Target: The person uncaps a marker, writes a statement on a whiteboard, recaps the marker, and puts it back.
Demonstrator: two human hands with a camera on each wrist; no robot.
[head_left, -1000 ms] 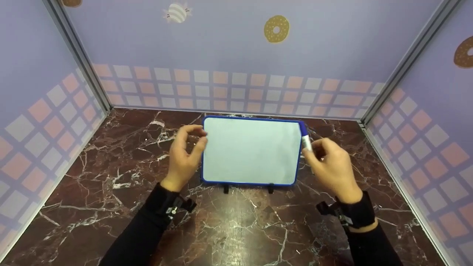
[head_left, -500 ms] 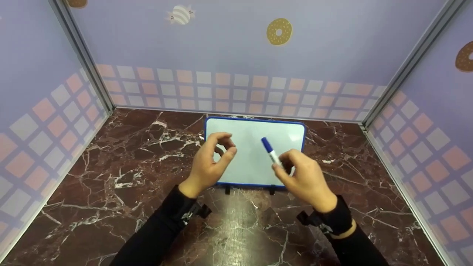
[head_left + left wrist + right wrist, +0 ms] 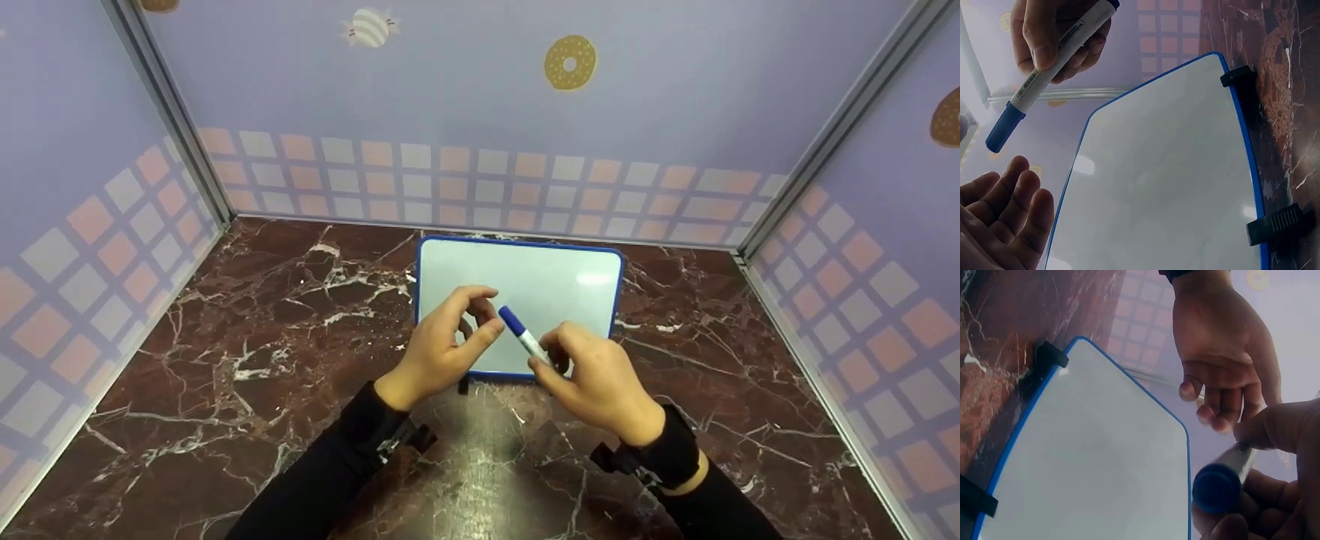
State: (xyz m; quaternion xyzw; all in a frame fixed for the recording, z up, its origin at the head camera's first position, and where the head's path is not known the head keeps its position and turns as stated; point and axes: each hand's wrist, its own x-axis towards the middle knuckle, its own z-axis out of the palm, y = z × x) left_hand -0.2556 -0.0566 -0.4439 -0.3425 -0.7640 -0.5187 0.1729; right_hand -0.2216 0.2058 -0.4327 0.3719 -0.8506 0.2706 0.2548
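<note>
In front of the whiteboard, the right hand pinches a marker by its white barrel, which leaves the blue cap free and pointing towards the left hand. That hand, also before the whiteboard, is empty, its fingers loosely curved near the cap. Black feet at the whiteboard's lower edge apparently prop it; behind it rises a wall.

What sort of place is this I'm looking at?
Probably a staged booth rather than an ordinary room: printed lilac wall panels, straight grey metal corner posts and a dark red marble-look tabletop.
</note>
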